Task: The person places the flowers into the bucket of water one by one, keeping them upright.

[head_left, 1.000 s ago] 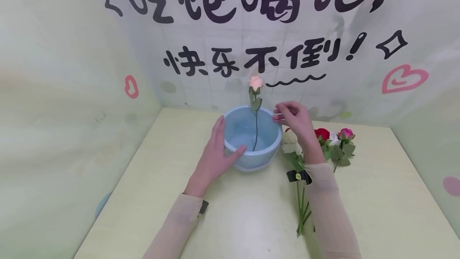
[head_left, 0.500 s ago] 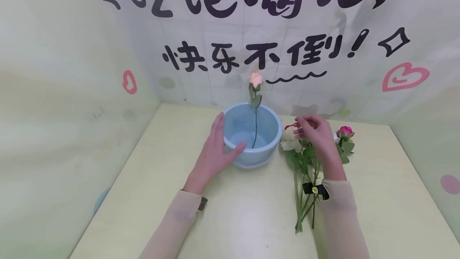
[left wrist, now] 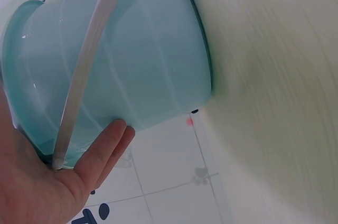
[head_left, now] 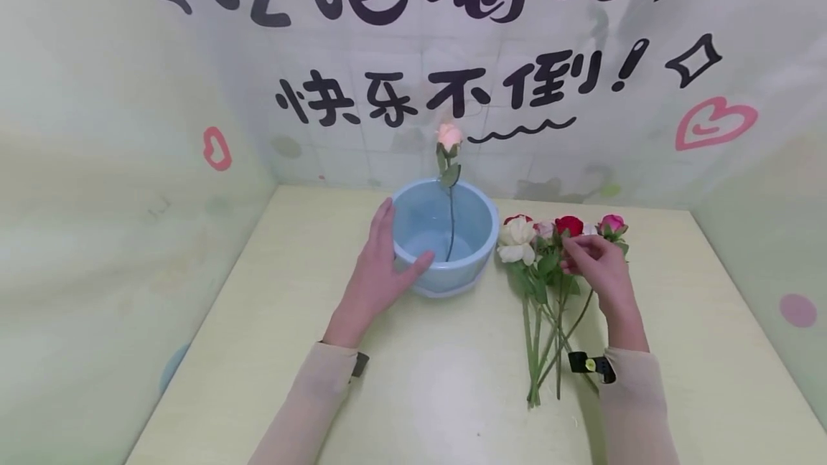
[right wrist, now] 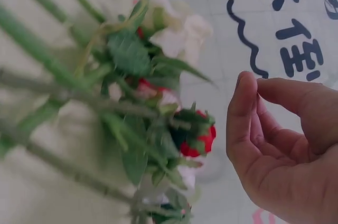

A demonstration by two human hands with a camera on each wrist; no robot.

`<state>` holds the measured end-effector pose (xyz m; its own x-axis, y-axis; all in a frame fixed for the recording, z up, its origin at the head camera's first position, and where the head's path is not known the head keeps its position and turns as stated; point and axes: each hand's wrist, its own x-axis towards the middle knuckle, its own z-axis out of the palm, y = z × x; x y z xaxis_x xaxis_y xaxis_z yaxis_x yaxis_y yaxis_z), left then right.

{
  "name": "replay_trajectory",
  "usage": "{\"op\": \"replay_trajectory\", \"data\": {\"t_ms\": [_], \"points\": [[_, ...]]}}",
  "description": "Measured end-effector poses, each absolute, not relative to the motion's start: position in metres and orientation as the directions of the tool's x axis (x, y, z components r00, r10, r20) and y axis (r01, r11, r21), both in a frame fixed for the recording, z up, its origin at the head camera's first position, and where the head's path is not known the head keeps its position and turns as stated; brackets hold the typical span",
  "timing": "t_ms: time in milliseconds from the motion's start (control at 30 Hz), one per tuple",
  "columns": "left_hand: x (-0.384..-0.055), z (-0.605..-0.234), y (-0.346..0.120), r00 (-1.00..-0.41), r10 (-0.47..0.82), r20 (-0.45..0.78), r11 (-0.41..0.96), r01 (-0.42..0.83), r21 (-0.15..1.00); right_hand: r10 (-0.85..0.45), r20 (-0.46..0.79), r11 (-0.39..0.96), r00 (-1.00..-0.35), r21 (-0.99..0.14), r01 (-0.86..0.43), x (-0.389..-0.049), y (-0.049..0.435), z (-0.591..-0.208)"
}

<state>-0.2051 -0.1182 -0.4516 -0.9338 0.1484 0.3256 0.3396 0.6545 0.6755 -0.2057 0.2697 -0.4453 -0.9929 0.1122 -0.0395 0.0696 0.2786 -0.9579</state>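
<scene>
A light blue bucket [head_left: 446, 282] stands on the table, its pale handle [left wrist: 87, 55] hanging down across the outer wall. One pale pink rose [head_left: 449, 136] leans inside it, bloom above the rim. My left hand [head_left: 380, 264] rests against the bucket's left side, fingers straight along the wall and thumb over the front rim. To the right lie several roses; a cream one [head_left: 517, 239] is nearest the bucket, and a red one [head_left: 568, 226] is farther right. Over these stems hovers my right hand [head_left: 601, 264], fingers curled, thumb meeting forefinger with nothing visible between.
Behind the table [head_left: 310, 293] rises a pale wall [head_left: 362, 41] with black lettering and a pink heart. Similar panels stand at left and right. Green stems [head_left: 535, 350] spread toward the front. A magenta rose [head_left: 611, 223] lies rightmost in the group.
My right hand has moved from beside the bucket's right rim, rightward and nearer, over the lying roses. The left hand and the pink rose keep their places at the bucket. The head view shifts slightly.
</scene>
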Motion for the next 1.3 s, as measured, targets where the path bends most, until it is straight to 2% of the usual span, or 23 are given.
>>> {"op": "replay_trajectory", "data": {"t_ms": [100, 267, 433, 1300], "points": [[-0.207, -0.452, -0.118, -0.933, 0.151, 0.325, 0.656, 0.341, 0.674, 0.122, -0.061, 0.351, -0.991, -0.931, 0.100, -0.200, 0.278, -0.450], [-0.208, -0.451, -0.117, -0.932, 0.157, 0.326, 0.656, 0.345, 0.671, 0.066, -0.144, 0.486, -0.987, -0.860, 0.158, -0.192, 0.285, -0.453], [-0.207, -0.449, -0.117, -0.934, 0.159, 0.321, 0.652, 0.344, 0.676, 0.033, -0.218, 0.532, -0.975, -0.822, 0.201, -0.189, 0.285, -0.455], [-0.203, -0.450, -0.118, -0.932, 0.146, 0.332, 0.664, 0.342, 0.665, -0.010, -0.288, 0.475, -0.958, -0.844, 0.249, -0.196, 0.280, -0.464]]}}
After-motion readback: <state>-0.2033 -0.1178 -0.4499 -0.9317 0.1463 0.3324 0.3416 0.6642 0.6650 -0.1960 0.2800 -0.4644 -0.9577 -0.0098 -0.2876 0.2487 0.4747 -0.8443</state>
